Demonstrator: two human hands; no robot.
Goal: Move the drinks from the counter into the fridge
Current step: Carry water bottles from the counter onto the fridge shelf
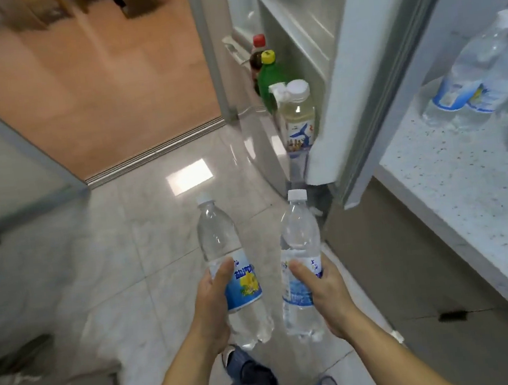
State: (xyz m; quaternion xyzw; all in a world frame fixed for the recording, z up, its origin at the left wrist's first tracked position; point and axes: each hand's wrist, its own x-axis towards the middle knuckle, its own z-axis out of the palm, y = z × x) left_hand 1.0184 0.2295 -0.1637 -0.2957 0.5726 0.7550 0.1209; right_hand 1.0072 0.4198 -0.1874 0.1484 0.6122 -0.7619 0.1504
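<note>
Pale kitchen tiles underfoot, and we've got a bottle in each fist: left hand (209, 295) gripping one bottle (231, 271), right hand (324, 292) gripping another (300, 263), both upright, the open fridge door shelf (271, 133) ahead and right, nearer our right hand.

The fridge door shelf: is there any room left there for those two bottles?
The door shelf looks crowded: a red-capped bottle, a green bottle and a pale yellow bottle stand in a tight row. The counter has bare room in front of the clear bottles.
</note>
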